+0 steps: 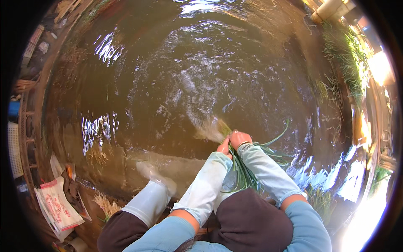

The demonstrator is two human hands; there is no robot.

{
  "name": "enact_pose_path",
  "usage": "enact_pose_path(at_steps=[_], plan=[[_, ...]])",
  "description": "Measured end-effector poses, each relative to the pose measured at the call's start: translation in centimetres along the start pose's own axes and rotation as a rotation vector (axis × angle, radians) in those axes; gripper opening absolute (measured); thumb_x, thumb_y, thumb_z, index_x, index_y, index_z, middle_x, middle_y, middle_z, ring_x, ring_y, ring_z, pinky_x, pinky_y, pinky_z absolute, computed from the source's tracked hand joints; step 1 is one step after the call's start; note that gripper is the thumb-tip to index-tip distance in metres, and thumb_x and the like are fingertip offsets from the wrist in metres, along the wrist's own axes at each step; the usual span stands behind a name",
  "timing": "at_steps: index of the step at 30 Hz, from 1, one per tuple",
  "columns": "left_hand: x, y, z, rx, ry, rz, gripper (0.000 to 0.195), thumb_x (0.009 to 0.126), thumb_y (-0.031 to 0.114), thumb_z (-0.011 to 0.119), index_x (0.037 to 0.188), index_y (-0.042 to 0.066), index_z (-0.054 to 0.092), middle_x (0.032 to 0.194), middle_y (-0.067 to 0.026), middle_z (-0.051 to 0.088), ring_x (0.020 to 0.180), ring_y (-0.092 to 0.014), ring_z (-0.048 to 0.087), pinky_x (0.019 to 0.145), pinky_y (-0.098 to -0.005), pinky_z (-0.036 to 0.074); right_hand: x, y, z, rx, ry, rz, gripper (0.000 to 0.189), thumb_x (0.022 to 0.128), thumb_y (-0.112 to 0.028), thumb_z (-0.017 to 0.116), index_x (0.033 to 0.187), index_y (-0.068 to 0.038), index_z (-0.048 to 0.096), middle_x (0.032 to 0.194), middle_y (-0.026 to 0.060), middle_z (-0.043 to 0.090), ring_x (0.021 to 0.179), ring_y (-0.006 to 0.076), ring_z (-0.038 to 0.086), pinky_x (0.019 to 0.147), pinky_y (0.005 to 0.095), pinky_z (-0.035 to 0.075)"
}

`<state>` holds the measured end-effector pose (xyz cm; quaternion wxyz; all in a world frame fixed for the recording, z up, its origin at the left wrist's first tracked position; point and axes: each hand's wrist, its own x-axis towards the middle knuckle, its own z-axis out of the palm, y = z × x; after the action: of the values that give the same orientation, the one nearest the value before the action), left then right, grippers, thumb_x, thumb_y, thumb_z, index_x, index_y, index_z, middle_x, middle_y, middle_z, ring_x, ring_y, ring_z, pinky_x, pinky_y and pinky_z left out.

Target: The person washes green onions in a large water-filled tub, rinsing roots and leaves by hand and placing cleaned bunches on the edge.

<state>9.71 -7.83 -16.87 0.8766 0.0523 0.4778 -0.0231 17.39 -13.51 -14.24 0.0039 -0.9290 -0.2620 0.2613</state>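
A bunch of green onions (246, 174) is gripped in both of my hands at the water's surface. My left hand (224, 146) closes around the stalks from the near left, thumb up. Just beside it, my right hand (240, 138) is shut on the same bunch. The pale root end (224, 127) points away to the upper left, blurred in splashing water. Long green leaves hang back between my forearms, and some trail to the right under my right wrist. Brown, cloudy water (157, 78) with foam and ripples spreads out ahead.
A white boot (151, 197) stands partly in the water at a submerged ledge (185, 162). Pale roots (106, 204) and a printed sack (58, 204) lie at lower left. Plastic crates (14, 149) line the left edge. More green leaves (351, 60) lie along the right bank.
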Motion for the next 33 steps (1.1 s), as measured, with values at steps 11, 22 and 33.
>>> enact_pose_path(at_steps=[11, 22, 33], plan=[[-2.1, 0.3, 0.6, -0.085, -0.236, 0.099, 0.035, 0.096, 0.024, 0.056, 0.126, 0.005, 0.054, 0.121, -0.0052, 0.06, 0.111, -0.017, 0.056, 0.098, -0.0323, 0.045, -2.1, 0.2, -3.1, 0.248, 0.18, -0.11, 0.033, 0.096, -0.038, 0.044, 0.094, -0.006, 0.054, 0.091, 0.0151, 0.066, 0.083, 0.0342, 0.063, 0.072, 0.0449, 0.05], [-0.4, 0.8, -4.3, -0.021, -0.212, 0.049, 0.04, 0.091, 0.027, 0.063, 0.126, 0.009, 0.056, 0.119, -0.0044, 0.061, 0.108, -0.019, 0.058, 0.095, -0.0351, 0.046, -2.2, 0.6, 1.5, 0.284, 0.155, -0.301, 0.055, 0.091, -0.046, 0.052, 0.128, -0.006, 0.054, 0.142, 0.0219, 0.04, 0.13, 0.038, 0.038, 0.104, 0.0467, 0.036], [-2.2, 1.4, -4.6, 0.062, -0.337, 0.07, 0.052, 0.087, 0.027, 0.068, 0.131, 0.006, 0.049, 0.126, -0.006, 0.058, 0.113, -0.021, 0.055, 0.1, -0.039, 0.041, -0.3, -3.9, -3.9, 0.193, 0.422, -0.526, 0.026, 0.085, -0.016, 0.057, 0.111, -0.013, 0.059, 0.088, 0.0058, 0.063, 0.081, 0.0262, 0.063, 0.066, 0.0363, 0.052]])
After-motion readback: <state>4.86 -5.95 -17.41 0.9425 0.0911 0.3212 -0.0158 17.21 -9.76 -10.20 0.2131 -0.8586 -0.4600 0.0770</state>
